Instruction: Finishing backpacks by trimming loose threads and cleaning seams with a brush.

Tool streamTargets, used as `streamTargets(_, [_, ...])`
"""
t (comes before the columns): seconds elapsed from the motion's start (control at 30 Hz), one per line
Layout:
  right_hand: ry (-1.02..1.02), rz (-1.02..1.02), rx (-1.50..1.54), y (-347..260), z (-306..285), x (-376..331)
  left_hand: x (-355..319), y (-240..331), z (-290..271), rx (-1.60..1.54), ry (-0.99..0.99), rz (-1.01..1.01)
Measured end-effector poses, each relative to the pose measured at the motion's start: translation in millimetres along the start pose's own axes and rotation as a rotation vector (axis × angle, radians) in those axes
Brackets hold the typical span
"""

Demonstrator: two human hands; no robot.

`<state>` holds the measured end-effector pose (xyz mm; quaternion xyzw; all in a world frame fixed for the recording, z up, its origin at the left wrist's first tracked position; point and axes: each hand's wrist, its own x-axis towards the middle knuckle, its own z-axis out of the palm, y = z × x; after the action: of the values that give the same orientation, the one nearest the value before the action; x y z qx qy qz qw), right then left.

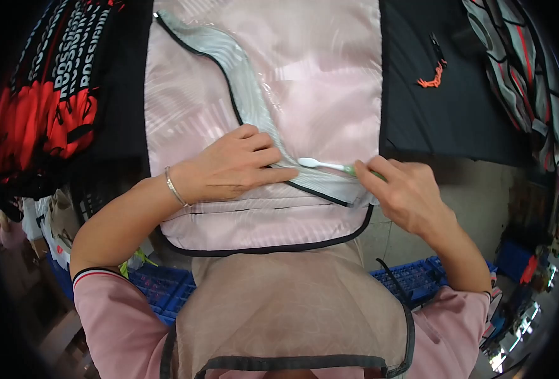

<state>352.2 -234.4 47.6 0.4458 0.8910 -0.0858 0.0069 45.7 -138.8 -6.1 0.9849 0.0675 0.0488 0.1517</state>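
With the brush (327, 166) in the closed grip of the right hand (405, 192), at the silver strip (249, 88) on the pink cloth (330, 57), the loosely spread left hand (238, 161), grasping nothing, should best press the strip flat.

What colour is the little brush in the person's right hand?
The brush is white toward its head, then green; best seen in the head view.

There is one left hand (241, 165), one right hand (409, 192), one toothbrush (327, 166), one shiny gray strip (246, 85), one pink sheet (323, 76), one bracelet (174, 187) and one little tool (435, 47) with one orange string (429, 83).
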Motion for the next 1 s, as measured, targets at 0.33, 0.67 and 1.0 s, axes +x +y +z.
streamTargets(0.33, [0.042, 0.001, 0.056, 15.1, 7.7, -27.8, -1.6, -0.5, 0.6, -0.017, -0.028, -0.024])
streamTargets(0.67, [0.11, 0.062, 0.014, 16.7, 28.8, -53.8, -2.3, -2.8, 3.1, -0.061, -0.002, -0.028])
streamTargets(1.0, [0.105, 0.077, -0.005, 17.2, 46.9, -51.7, -4.3, -4.0, 0.5, -0.066, -0.041, -0.034])
